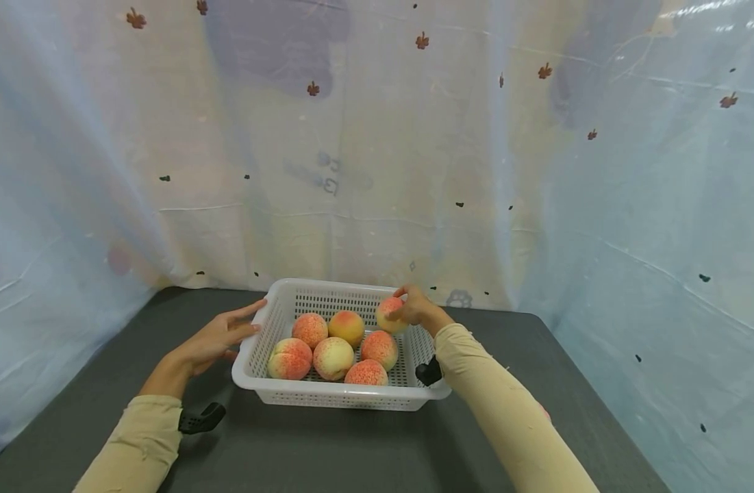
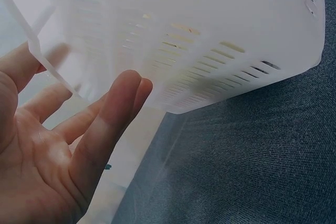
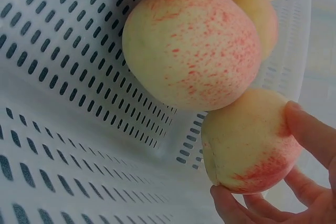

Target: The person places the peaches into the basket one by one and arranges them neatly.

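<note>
A white perforated plastic basket (image 1: 346,392) holds several peaches, red-speckled and yellow, such as the pale one (image 1: 333,359) in the middle. At its back right corner my right hand (image 1: 418,308) grips a yellow-and-red peach (image 1: 387,316). In the right wrist view, fingertips and thumb are spread round that peach (image 3: 252,142), which sits against a larger speckled peach (image 3: 191,48). My left hand (image 1: 219,337) is at the basket's left side, its fingers extended to the rim. The left wrist view shows that hand (image 2: 47,156) with loosely bent fingers against the basket's outer wall (image 2: 236,14).
The basket stands on a dark grey table (image 1: 327,452). Behind and beside the table hangs a pale translucent curtain (image 1: 377,171) with small leaf marks. A small pink thing (image 1: 544,412) shows partly behind my right sleeve; its kind is hidden.
</note>
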Motion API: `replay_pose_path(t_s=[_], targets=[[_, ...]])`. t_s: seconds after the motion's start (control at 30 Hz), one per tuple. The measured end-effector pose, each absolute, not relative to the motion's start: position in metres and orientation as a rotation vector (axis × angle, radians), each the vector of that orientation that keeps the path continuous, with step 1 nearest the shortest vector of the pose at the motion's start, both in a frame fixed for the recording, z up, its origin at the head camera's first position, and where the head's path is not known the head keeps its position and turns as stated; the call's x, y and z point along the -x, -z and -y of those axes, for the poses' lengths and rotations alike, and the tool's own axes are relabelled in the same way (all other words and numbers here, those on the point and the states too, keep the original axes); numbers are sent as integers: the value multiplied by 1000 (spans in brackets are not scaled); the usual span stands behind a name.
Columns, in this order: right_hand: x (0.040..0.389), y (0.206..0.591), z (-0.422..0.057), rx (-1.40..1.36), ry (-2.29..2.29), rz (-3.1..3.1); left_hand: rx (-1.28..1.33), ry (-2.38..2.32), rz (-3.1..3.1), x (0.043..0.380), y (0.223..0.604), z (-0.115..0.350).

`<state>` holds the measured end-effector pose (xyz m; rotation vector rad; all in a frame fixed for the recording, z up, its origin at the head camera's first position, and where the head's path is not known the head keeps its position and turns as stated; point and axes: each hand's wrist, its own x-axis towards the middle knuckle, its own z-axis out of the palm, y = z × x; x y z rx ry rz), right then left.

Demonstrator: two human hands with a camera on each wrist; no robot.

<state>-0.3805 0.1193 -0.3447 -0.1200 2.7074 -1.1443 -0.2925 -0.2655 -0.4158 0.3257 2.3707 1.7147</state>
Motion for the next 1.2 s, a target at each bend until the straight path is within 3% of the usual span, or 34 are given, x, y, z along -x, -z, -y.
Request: replay_pose_path(t_s=[1.2], targets=[[368,328,-129,236,978,-2638,-296,-1697,-2381,294,418,267]])
